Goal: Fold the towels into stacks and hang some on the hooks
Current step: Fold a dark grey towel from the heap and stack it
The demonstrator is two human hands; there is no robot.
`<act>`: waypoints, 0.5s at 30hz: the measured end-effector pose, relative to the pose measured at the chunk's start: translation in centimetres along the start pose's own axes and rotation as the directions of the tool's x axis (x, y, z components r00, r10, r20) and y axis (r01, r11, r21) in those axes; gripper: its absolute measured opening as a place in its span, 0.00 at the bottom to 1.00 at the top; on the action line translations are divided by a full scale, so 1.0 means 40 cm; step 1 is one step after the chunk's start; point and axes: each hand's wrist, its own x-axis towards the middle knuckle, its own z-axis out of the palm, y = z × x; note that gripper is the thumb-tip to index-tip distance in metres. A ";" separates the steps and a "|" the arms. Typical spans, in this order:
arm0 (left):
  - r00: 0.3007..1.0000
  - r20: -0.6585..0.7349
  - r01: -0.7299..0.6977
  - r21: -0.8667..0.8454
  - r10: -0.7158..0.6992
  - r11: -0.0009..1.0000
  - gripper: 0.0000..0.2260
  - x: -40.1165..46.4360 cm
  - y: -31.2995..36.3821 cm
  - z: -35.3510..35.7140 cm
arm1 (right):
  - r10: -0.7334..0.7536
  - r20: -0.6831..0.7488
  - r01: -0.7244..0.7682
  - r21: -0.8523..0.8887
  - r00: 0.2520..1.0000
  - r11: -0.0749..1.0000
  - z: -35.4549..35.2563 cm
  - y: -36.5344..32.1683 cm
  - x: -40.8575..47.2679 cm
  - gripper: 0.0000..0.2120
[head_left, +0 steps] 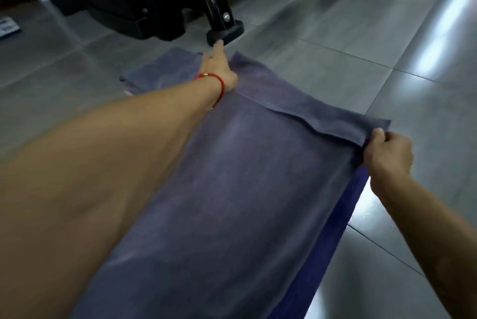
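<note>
A grey-blue towel (232, 189) lies spread lengthwise on the grey tiled floor (335, 47), running away from the person, with its far end turned back toward them in a narrow flap. A brighter blue cloth edge (343, 215) shows along its right side; whether this is a second towel underneath or the same one's underside cannot be told.

The left hand (219, 70), with a red cord bracelet (215, 78) at the wrist, rests at the far left corner of the flap with one finger extended forward. The other fingers are hidden, so whether it pinches the cloth cannot be told. The right hand (387, 153) has its fingers curled and pinches the right end of the flap.

The two hands sit at opposite ends of the fold line, presumably to keep the edge straight and taut while the fold is made.

Black machine legs (219, 3) stand just beyond the towel. No hooks are in view.
</note>
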 end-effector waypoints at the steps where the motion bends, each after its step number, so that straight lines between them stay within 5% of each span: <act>1: 0.997 0.070 -0.013 0.036 0.011 0.999 0.35 -0.024 -0.022 0.031 | -0.034 0.052 0.038 -0.083 0.998 0.996 0.009 0.006 -0.010 0.19; 4: 0.960 0.264 -0.139 0.170 0.091 0.976 0.36 -0.167 -0.164 0.129 | -0.302 0.275 0.389 -0.357 0.913 0.849 0.048 0.081 -0.126 0.27; 6: 0.931 0.350 -0.201 0.250 0.105 0.947 0.32 -0.318 -0.297 0.175 | -0.534 0.520 0.744 -0.414 0.666 0.524 0.075 0.148 -0.243 0.30; 8: 0.928 0.355 -0.241 0.334 0.115 0.911 0.27 -0.508 -0.442 0.183 | -0.596 0.707 0.924 -0.275 0.381 0.265 0.103 0.201 -0.348 0.32; 12: 0.969 0.174 -0.239 0.480 0.176 0.844 0.27 -0.828 -0.695 0.109 | -0.511 0.859 1.000 0.016 -0.016 -0.003 0.139 0.201 -0.516 0.33; 15: 0.994 0.110 -0.042 0.486 -0.014 0.873 0.36 -1.028 -0.831 0.025 | -0.460 0.871 0.985 0.144 -0.174 -0.099 0.157 0.156 -0.611 0.32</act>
